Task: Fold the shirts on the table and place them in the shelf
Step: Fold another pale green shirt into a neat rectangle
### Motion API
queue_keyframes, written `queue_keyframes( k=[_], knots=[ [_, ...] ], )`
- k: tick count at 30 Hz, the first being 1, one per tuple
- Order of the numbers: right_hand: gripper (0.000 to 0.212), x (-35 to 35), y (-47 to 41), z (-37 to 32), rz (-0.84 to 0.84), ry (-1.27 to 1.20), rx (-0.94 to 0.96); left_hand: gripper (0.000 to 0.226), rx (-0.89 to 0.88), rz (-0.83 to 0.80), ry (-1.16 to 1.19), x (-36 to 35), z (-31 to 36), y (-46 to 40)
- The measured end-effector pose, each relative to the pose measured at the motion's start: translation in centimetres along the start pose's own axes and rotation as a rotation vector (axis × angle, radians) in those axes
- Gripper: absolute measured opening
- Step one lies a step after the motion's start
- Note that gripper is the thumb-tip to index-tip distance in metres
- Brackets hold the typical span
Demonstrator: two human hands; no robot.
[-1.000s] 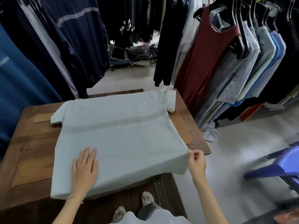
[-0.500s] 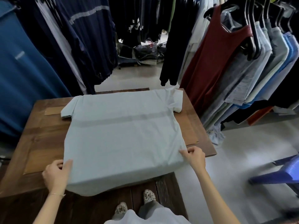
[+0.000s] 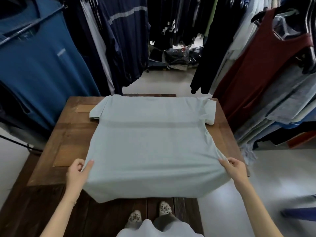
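Shirt: a pale grey-green T-shirt [image 3: 150, 147] is lying spread flat on the wooden worktop [image 3: 68, 137], collar end at the far edge, both short sleeves out to the sides, hem hanging over the near edge.
Left hand: the left hand [image 3: 77, 173] is gripping the shirt's left side seam near the hem, thumb lying on top of the cloth, the other fingers [image 3: 80, 164] curled and pinching the edge.
Right hand: the right hand [image 3: 236, 169] is pinching the right side seam opposite, fingers curled round the cloth, which is bunching into small pleats there.
Person: standing at the near edge, patterned shoes [image 3: 165, 208] showing below.
Surroundings: racks are crowding in on both sides, a blue top [image 3: 42, 62] hanging on the left, a maroon vest [image 3: 259, 65] on the right.
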State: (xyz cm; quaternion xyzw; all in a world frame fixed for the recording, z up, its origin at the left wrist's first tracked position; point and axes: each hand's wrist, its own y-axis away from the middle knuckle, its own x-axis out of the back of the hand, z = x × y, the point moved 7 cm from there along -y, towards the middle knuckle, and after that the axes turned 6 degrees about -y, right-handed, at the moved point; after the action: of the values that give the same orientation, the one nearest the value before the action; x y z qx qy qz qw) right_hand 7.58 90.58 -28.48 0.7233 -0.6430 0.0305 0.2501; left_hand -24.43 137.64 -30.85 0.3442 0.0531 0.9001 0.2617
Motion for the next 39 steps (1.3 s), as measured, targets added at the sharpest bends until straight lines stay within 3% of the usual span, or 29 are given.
queue_keyframes(
  k=[4,10,20,25,29,32,34,36,39],
  knots=[
    [0.017,0.8,-0.3,1.1,0.004,0.051,0.002,0.035,-0.023,0.021,-0.075,0.2,-0.4,0.7],
    [0.013,0.0,-1.3,3.0,-0.031,0.384,-0.055,0.024,-0.023,-0.039,-0.250,0.2,-0.7,0.5],
    [0.022,-3.2,-4.7,-2.4,0.067,0.258,0.043,0.020,-0.032,0.007,-0.226,-1.0,2.4,-4.4],
    [0.019,-2.4,-4.2,0.0,0.035,0.438,-0.066,0.015,-0.020,-0.021,-0.317,0.2,1.0,-3.6],
    [0.028,-4.5,-3.9,-2.8,0.109,0.648,0.180,0.024,-0.260,0.093,-0.400,0.2,4.8,-4.1],
    [0.042,-9.2,-3.8,-4.1,-0.110,0.849,0.403,0.027,-0.642,-0.079,-0.563,-3.8,8.1,-4.6],
    [0.044,-10.9,-3.8,-3.7,-0.193,1.005,0.415,0.034,-0.774,-0.213,-0.711,-6.6,8.0,-5.0],
    [0.047,-10.3,-4.0,-2.8,-0.153,1.081,0.295,0.045,-0.721,-0.254,-0.772,-7.1,7.3,-5.4],
    [0.044,-8.2,-4.1,-1.9,-0.036,1.126,0.168,0.043,-0.633,-0.144,-0.753,-5.5,6.5,-5.9]
  ],
)
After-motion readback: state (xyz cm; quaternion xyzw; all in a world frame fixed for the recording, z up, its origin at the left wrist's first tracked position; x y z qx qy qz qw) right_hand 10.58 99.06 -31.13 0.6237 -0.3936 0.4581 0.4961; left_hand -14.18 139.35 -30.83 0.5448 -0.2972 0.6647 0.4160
